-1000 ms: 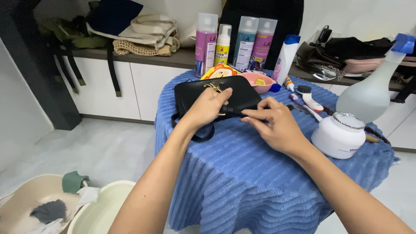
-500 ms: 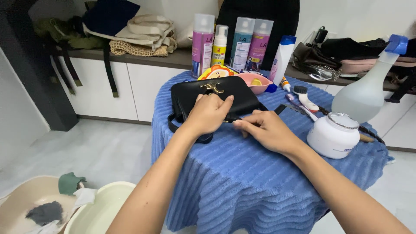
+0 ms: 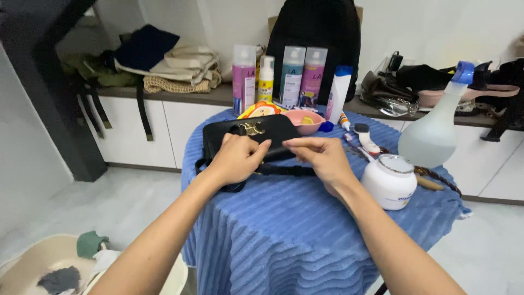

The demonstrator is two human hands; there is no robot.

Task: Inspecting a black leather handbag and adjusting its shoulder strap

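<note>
Left hand point(image 3: 238, 158) flat; right hand point(image 3: 322, 158) pinching

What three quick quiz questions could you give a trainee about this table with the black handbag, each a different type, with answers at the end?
1. True or false: both hands rest on the black handbag.
2. Multiple choice: the white jar stands (A) on the floor, (B) on the blue cloth by the right hand, (C) on the shelf behind.
3. Fill in: the clear spray bottle has a ____ nozzle.

Key:
1. True. The left hand lies on the bag's front, and the right hand pinches at its lower edge by the strap.
2. B.
3. Blue.
</note>
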